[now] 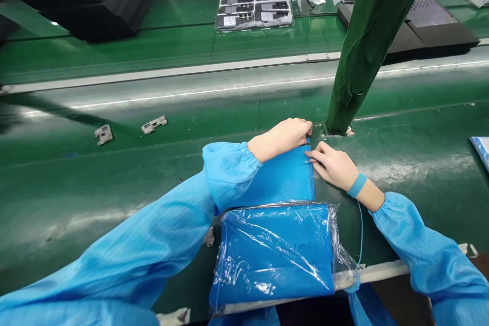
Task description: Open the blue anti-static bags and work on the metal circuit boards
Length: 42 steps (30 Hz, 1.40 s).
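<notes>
From the head camera, both hands meet at the far end of a blue pouch [284, 178] that lies flat on the green belt [114, 173], just in front of a slanted green post [362, 46]. The left hand [284, 137] is curled closed over the pouch's far corner, pressing or pinching it; the right hand [332, 165] lies beside it with the fingers [315, 155] extended onto the right-hand edge, loosely closed on that edge rather than clamped. Whether the thumb is under the fabric I cannot tell.

To do this well, I judge the left hand should keep the corner pinned flat while the right hand works along the edge with fingertips only, so the thin material does not bunch or slide off the stack below. Keeping the wrists low helps, since the post stands just beyond the knuckles.

The pouch is a bright blue woven-looking sheet with a fine dotted texture, rectangular and smooth. Its near end runs into a clear plastic bag [275, 254] holding a stack of the same blue material, which reaches the belt's near rail [382, 271]. A blue wrist strap [357, 185] sits on the right wrist, its thin cord trailing down.

Further left on the belt lie two small grey metal parts [130, 130], well apart from the hands. Across the belt stand trays of dark parts [254, 2].
</notes>
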Motion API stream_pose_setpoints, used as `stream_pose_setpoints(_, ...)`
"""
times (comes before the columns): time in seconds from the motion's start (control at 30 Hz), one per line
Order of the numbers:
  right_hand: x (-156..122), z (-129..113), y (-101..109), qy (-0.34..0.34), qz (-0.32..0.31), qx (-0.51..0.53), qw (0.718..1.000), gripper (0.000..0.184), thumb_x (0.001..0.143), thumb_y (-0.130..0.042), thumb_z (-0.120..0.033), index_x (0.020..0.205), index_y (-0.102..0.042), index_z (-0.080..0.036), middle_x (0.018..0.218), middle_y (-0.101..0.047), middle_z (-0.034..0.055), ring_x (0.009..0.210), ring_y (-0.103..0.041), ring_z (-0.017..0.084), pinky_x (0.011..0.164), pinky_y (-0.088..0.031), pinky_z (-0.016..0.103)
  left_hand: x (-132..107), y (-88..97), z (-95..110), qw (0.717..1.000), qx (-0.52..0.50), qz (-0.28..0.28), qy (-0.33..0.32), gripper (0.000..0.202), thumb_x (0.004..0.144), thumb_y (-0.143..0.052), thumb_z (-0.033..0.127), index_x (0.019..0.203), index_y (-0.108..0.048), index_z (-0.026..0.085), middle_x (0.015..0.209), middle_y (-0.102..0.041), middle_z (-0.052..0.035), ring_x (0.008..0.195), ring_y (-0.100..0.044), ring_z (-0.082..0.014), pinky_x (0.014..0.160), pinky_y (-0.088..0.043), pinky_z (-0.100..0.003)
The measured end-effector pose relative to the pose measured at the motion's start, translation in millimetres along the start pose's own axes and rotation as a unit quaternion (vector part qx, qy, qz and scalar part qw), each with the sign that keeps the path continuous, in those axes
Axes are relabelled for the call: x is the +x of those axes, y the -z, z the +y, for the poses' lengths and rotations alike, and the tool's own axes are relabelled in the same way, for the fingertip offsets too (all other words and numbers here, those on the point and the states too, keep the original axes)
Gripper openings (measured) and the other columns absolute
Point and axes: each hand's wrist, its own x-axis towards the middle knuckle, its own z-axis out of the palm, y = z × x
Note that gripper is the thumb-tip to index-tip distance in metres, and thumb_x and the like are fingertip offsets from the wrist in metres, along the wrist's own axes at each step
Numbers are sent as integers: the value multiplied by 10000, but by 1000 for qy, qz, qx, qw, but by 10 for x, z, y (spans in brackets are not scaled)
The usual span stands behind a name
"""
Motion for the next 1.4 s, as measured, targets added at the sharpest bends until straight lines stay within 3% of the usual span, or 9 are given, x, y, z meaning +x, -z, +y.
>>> stream_pose_setpoints(0.17,4,6,-16,2,8,12,1000,335,1147,-514,-223,1414,-717,-213,1217,-659,99,892,-686,239,643,-442,350,11,7,53,999,-24,-24,24,176,988,-604,89,1100,-731,132,1047,-787,-98,978,-751,-257,839,-546,-328)
stream_pose_setpoints(0.33,8,19,-18,3,12,19,1000,328,1143,-513,-222,1399,-718,-216,1213,-661,100,881,-684,237,631,-421,346,-35,-6,50,999,-23,-17,21,182,955,-630,90,1098,-732,135,1131,-740,-119,972,-732,-251,818,-538,-330)
stream_pose_setpoints(0.53,-11,30,-62,7,24,32,999,294,1139,-531,-223,1360,-723,-216,1196,-662,100,867,-679,231,640,-429,331,-53,-73,-19,999,-24,3,-27,162,983,-575,121,1016,-732,147,1063,-699,-97,896,-696,-221,799,-518,-324)
stream_pose_setpoints(0.77,82,209,-25,-2,90,117,989,266,1091,-567,-134,1306,-721,-165,1130,-685,82,964,-689,234,842,-530,330,-254,-149,-162,989,-92,88,-79,130,1028,-567,167,1028,-696,175,1039,-729,-74,917,-679,-203,834,-521,-311)
stream_pose_setpoints(1.0,227,291,60,33,46,19,998,375,1133,-507,-211,1467,-675,-238,1231,-664,93,951,-687,246,720,-498,326,-439,-289,-271,964,-193,162,-79,190,1059,-560,203,1164,-718,198,1096,-766,-70,980,-717,-188,897,-564,-313)
stream_pose_setpoints(1.07,234,264,75,38,32,-11,999,400,1136,-499,-216,1498,-664,-251,1238,-663,91,904,-677,234,671,-464,324,-472,-295,-291,960,-205,169,-87,205,1074,-541,213,1129,-738,203,1107,-764,-75,997,-723,-188,915,-570,-320)
stream_pose_setpoints(1.17,221,224,100,46,10,-67,997,398,1141,-476,-216,1477,-686,-237,1261,-667,100,833,-655,217,612,-399,334,-527,-301,-312,958,-209,169,-96,238,1092,-517,213,1051,-751,209,1108,-757,-75,1005,-725,-185,930,-570,-322)
stream_pose_setpoints(1.4,124,178,113,95,15,-138,986,413,1174,-381,-201,1423,-711,-202,1313,-687,113,796,-637,196,567,-306,359,-687,-322,-313,958,-175,193,-118,288,1133,-483,266,1115,-766,219,1209,-771,-106,1144,-712,-220,1024,-583,-375)
